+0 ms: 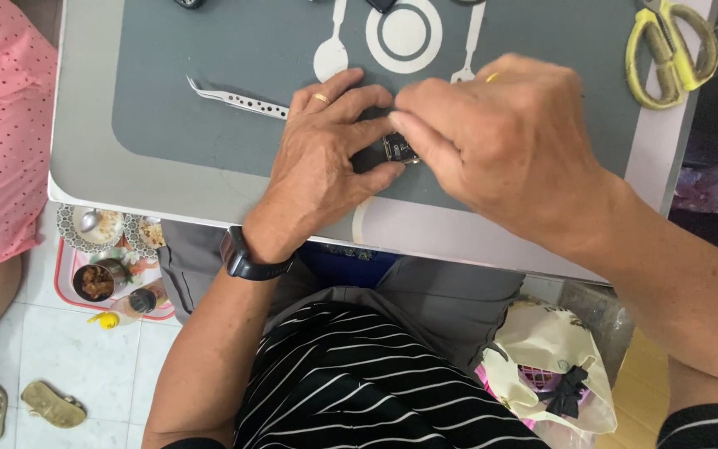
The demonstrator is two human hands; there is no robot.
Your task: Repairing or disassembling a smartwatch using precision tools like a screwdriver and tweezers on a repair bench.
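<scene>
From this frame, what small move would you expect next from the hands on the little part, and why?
Probably a fine adjustment with the right hand. Both it and the left hand pinch the small dark part against the grey mat, and the tweezers lie unused beside them.

a home: small folding table [85, 166] on tiled floor [68, 349], food tray [64, 287] and sandals [51, 405] beside it.

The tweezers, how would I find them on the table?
Look at the grey mat on the table. Just beyond the left hand lie the tweezers: thin, silver, with a row of little holes, unlike the yellow scissors far right.
</scene>
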